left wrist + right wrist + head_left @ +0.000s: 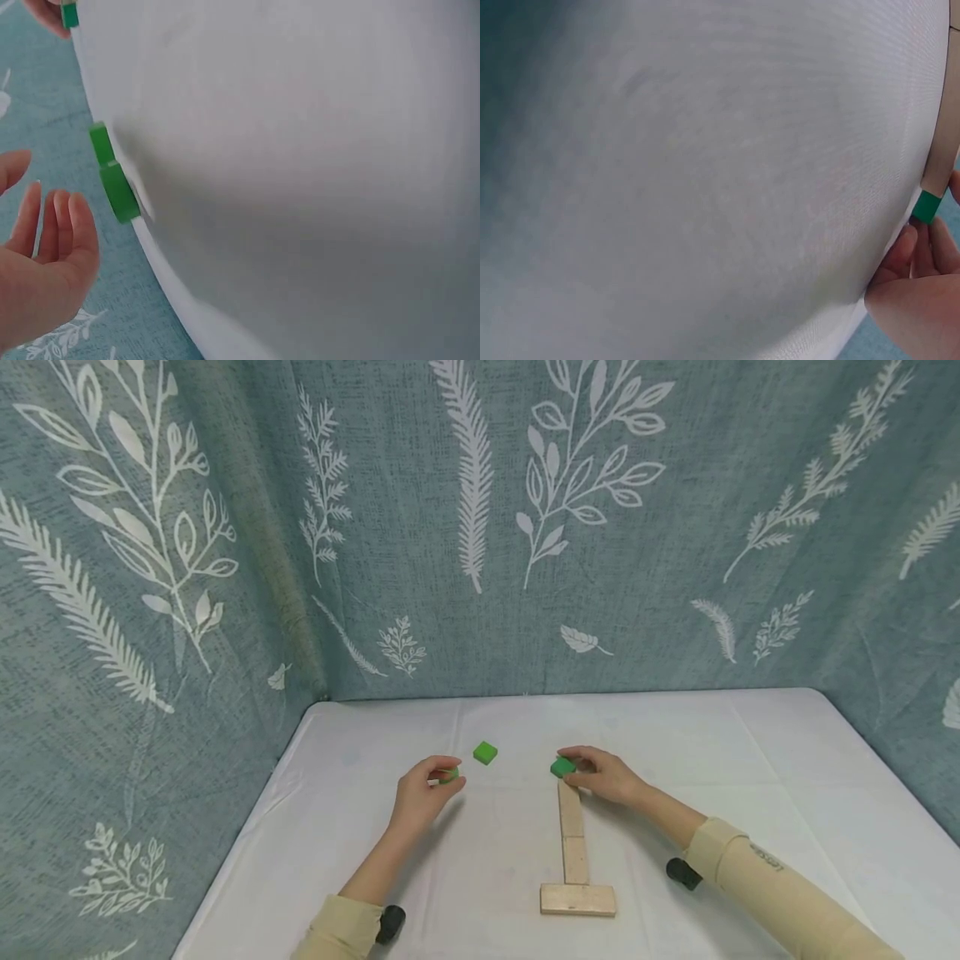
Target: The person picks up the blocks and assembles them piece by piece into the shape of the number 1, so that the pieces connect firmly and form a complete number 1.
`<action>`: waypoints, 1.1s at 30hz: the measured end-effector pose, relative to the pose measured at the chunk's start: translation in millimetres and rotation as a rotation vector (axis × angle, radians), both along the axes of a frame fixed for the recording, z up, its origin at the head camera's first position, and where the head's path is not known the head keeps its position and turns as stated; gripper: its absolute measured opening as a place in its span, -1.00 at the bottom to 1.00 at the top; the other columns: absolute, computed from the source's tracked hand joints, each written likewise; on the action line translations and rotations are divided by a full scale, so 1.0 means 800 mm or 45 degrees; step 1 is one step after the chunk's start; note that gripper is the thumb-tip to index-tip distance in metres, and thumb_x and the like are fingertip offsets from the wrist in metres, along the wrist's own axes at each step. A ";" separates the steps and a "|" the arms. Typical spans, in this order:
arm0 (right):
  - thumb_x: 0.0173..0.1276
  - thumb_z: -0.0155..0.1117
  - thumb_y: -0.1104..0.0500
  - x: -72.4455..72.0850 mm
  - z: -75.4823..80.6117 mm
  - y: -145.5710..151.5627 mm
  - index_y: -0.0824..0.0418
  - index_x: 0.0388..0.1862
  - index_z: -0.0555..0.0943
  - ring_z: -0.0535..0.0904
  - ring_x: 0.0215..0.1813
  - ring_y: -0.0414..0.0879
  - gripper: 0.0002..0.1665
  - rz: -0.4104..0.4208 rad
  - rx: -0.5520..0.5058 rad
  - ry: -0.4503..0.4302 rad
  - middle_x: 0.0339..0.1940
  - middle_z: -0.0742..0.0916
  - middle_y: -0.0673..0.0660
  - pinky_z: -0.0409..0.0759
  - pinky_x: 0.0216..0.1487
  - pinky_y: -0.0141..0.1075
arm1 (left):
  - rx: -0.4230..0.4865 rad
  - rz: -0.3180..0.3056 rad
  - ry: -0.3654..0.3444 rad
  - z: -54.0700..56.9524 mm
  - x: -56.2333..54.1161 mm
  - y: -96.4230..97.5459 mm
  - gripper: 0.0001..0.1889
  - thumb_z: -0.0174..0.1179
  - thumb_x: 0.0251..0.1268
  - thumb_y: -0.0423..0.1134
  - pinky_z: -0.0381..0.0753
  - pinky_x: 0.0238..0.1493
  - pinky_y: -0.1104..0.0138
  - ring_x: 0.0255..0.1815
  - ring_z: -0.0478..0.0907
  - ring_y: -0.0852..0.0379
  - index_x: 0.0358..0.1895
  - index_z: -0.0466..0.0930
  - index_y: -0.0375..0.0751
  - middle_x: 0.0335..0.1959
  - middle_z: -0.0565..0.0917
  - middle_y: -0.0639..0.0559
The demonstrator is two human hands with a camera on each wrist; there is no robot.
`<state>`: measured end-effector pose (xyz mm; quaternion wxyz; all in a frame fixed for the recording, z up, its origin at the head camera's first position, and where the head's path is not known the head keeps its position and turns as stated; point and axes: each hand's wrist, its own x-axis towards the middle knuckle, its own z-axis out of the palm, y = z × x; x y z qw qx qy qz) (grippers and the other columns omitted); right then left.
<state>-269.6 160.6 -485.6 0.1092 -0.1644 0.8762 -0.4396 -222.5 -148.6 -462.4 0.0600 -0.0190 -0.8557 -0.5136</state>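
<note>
My left hand (423,793) is at a light green block (448,774) on the left of the table. Its fingers and thumb are spread apart, and the left wrist view shows a gap between the fingertips and that block (120,193). Just beyond lies another light green block (485,753). With thumb and fingers my right hand (603,774) pinches a darker green block (562,767) at the far end of a row of two wooden blocks (571,810). In the right wrist view this green block (927,206) meets the wood's end.
A third wooden block (577,900) lies crosswise at the row's near end. The white-covered table (480,852) ends at a blue-green leaf-patterned curtain (420,543) behind and at both sides. Dark wrist devices (683,872) sit under both forearms.
</note>
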 end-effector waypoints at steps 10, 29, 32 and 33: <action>0.40 0.23 0.08 -0.002 0.001 0.003 0.23 0.32 0.48 0.49 0.11 0.07 -0.45 0.015 0.000 0.015 0.13 0.61 0.22 0.51 0.05 -0.08 | -0.204 -0.020 0.019 -0.003 -0.019 -0.011 -0.64 0.32 0.16 -0.37 0.56 0.00 0.06 0.00 0.52 -0.16 0.05 0.59 -0.39 -0.01 0.57 -0.28; 0.41 0.22 0.01 0.003 0.005 0.004 0.25 0.30 0.48 0.49 0.08 0.07 -0.43 0.064 -0.015 0.075 0.13 0.60 0.26 0.53 0.00 -0.10 | -0.454 -0.043 -0.036 -0.005 -0.032 -0.015 -0.53 0.39 0.12 -0.21 0.54 -0.10 0.03 -0.15 0.52 -0.13 0.01 0.56 -0.49 -0.21 0.60 -0.24; 0.40 0.23 0.07 0.002 0.005 0.003 0.26 0.32 0.47 0.48 0.12 0.10 -0.44 0.047 -0.022 0.035 0.16 0.59 0.26 0.51 0.03 -0.07 | -0.462 -0.034 -0.050 -0.006 -0.033 -0.013 -0.53 0.40 0.11 -0.20 0.55 -0.11 0.03 -0.15 0.53 -0.13 0.01 0.57 -0.48 -0.21 0.61 -0.24; 0.40 0.23 0.09 0.002 0.005 0.003 0.26 0.32 0.47 0.48 0.12 0.10 -0.44 0.042 -0.022 0.025 0.17 0.59 0.25 0.51 0.04 -0.07 | -0.466 -0.032 -0.052 -0.007 -0.033 -0.013 -0.53 0.40 0.11 -0.20 0.55 -0.12 0.04 -0.16 0.53 -0.13 0.01 0.57 -0.48 -0.22 0.61 -0.24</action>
